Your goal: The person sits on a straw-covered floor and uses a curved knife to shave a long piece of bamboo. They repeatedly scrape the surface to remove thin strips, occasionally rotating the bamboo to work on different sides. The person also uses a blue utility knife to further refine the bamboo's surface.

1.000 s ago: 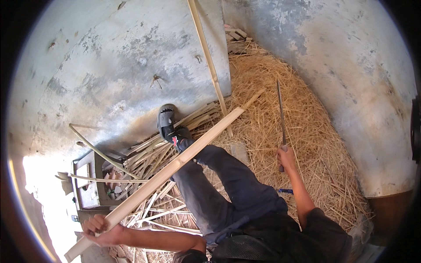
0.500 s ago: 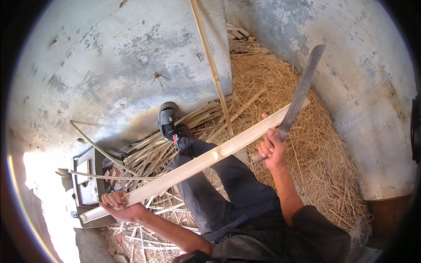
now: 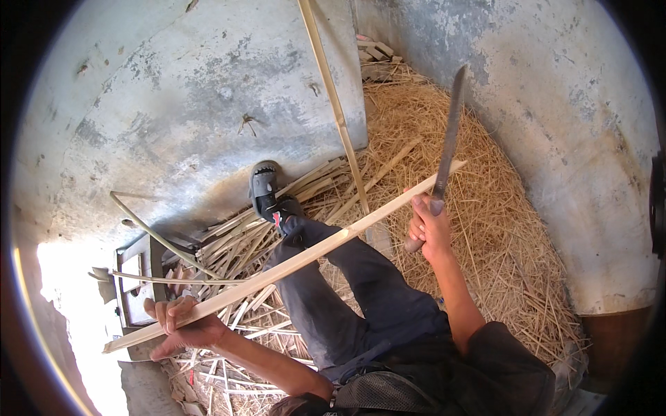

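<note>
Dark top, near black, lower centre to lower right of frame. Short sleeves: right sleeve ends above elbow, loose cut; left sleeve mostly cropped by bottom edge. Rounded black mesh panel at bottom centre, fine weave. Trousers long, dark navy to charcoal, creased, greyer and faded-looking on the left leg. Grey shoe left of centre, rounded toe, jagged tooth-like print across it. Black fabric at ankle, small red-and-white mark there. Left hand, right hand bare; forearms uncovered.
</note>
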{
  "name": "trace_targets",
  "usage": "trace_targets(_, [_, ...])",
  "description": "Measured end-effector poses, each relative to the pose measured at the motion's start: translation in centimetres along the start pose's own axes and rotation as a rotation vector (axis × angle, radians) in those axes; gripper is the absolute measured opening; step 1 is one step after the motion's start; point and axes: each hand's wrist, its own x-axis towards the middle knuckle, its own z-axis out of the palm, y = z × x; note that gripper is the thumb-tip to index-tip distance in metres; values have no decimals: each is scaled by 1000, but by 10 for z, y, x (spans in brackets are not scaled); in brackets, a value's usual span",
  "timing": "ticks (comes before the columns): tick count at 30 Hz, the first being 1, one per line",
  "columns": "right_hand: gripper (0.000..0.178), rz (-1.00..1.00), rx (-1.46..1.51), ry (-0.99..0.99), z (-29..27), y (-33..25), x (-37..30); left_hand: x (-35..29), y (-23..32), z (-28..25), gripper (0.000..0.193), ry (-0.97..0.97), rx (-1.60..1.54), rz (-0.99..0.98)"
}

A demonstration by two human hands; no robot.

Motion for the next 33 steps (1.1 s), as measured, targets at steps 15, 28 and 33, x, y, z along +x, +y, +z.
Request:
trace_targets(15, [66, 526, -41, 52, -76, 101, -22, -23, -192, 53, 52, -371, 601, -450])
trace_targets(28, [66, 463, 108, -236, -30, 77, -24, -36, -276, 73, 53, -540, 503, -679])
trace_targets(33, [66, 384, 189, -279, -24, 79, -9, -36, -280, 77, 53, -559, 513, -703])
